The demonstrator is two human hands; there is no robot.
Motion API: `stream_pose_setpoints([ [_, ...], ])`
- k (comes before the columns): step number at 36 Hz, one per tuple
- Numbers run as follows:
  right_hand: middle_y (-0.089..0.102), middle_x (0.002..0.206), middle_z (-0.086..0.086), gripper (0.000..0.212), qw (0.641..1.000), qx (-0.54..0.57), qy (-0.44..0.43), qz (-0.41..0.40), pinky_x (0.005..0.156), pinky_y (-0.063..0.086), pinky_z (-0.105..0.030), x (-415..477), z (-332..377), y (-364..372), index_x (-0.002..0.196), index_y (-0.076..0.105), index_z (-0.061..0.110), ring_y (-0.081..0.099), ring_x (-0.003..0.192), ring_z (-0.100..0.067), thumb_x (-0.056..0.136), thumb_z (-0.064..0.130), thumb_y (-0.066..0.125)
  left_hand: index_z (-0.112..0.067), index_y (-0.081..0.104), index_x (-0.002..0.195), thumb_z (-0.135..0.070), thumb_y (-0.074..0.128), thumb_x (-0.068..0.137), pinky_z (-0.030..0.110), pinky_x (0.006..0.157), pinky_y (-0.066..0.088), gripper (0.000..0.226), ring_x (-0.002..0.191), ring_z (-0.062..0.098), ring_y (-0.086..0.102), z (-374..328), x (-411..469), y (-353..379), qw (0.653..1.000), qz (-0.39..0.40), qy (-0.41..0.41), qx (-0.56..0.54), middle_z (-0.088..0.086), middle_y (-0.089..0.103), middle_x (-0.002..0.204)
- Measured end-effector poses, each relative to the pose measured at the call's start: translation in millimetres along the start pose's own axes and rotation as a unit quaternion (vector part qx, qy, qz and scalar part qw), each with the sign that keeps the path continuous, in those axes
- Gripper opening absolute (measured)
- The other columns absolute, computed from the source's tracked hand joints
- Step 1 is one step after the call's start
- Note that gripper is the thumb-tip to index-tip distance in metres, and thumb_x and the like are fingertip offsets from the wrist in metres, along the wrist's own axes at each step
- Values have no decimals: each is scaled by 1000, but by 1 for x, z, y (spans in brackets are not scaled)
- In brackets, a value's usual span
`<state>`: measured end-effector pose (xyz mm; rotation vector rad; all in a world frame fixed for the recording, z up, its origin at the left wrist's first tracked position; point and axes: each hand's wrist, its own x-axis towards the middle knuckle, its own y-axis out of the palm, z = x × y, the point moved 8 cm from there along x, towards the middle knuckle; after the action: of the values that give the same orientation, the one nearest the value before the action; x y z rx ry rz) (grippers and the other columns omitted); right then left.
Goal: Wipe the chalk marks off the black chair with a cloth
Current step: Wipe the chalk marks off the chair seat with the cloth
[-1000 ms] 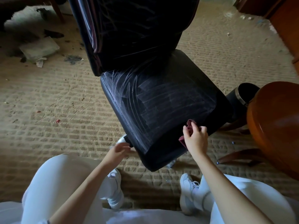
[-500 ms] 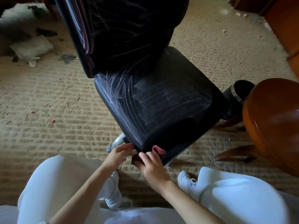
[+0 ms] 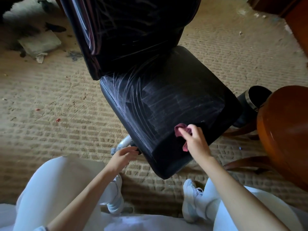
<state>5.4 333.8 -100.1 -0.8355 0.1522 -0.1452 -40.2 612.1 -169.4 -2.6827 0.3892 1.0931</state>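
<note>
The black chair (image 3: 175,97) stands on the carpet in front of me, its seat and backrest streaked with white chalk marks. My right hand (image 3: 196,140) grips a dark red cloth (image 3: 180,131) and presses it on the seat's front edge, right of the middle. My left hand (image 3: 123,155) holds a dark part under the seat's near left corner, beside a chrome piece of the chair's base (image 3: 124,143). The strip of the seat's front face below the cloth looks free of chalk.
A brown wooden chair (image 3: 283,130) stands close at the right, with a black cylindrical bin (image 3: 256,97) behind it. Papers and debris (image 3: 40,44) lie on the carpet at the far left. My knees and white shoes (image 3: 191,200) are just below the seat.
My right hand with the cloth swept left along the seat's front edge to the near corner, then back right and up onto the front edge. My left hand stayed at the seat's corner.
</note>
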Motion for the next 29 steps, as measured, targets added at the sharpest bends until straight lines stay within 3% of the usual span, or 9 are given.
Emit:
stream_pose_setpoints([
  [4,46,102,3,23,983,102,135,-74,54,57,-37,20,-25,-14,92,52,23,63,56,-21,93,46,55,-16,59,121,-10,48,97,17,73,46,27,92,7,66,-4,-1,1,1000,-2,7,-9,-3,71,103],
  [8,46,103,-2,16,976,87,167,-111,42,53,-34,28,-30,-11,94,53,14,63,52,-22,97,29,53,-27,61,97,-3,44,97,5,63,45,29,73,-10,65,-14,-2,11,999,19,40,-3,-19,72,75],
  [10,55,109,-4,12,983,53,150,-91,43,51,-31,24,-28,-3,96,54,15,67,59,-23,97,26,54,-24,58,98,-1,43,97,2,61,44,28,69,-13,63,-16,-1,16,999,22,48,0,-16,71,76],
  [12,62,111,-9,16,991,7,116,-67,46,50,-33,14,-20,4,91,53,16,67,60,-30,93,31,56,-21,57,109,-2,44,97,2,62,44,26,71,-14,63,-17,0,21,998,28,58,11,-10,68,92],
  [16,62,104,-6,21,997,-55,19,-40,43,49,-37,-19,9,26,84,53,22,62,55,-35,91,40,59,-9,60,116,-3,48,96,5,61,44,24,72,-10,64,-18,2,28,996,30,77,39,3,68,101],
  [19,53,93,5,31,996,-74,-51,-14,71,52,-49,-47,23,50,82,54,31,59,82,-31,84,61,55,-5,64,111,-2,50,95,6,59,43,22,70,-7,64,-18,4,26,995,20,93,43,-2,70,90],
  [21,49,86,11,26,988,-86,-129,-2,84,40,-38,-63,37,61,85,56,28,49,88,-16,89,54,54,-8,66,105,-1,51,95,7,60,44,19,71,-6,65,-18,4,24,995,16,95,37,-3,70,86],
  [26,57,88,5,5,918,-194,-313,145,71,27,-37,-98,71,94,86,65,26,50,74,-21,88,25,61,-29,65,95,-5,53,94,12,74,48,27,90,10,67,-18,3,21,995,10,88,36,-3,72,94],
  [29,50,85,4,8,947,-127,-264,131,76,29,-36,-86,70,79,89,50,28,44,78,-16,95,27,55,-21,64,103,-3,51,95,6,66,43,24,85,6,66,-20,2,21,996,12,86,31,1,71,96],
])
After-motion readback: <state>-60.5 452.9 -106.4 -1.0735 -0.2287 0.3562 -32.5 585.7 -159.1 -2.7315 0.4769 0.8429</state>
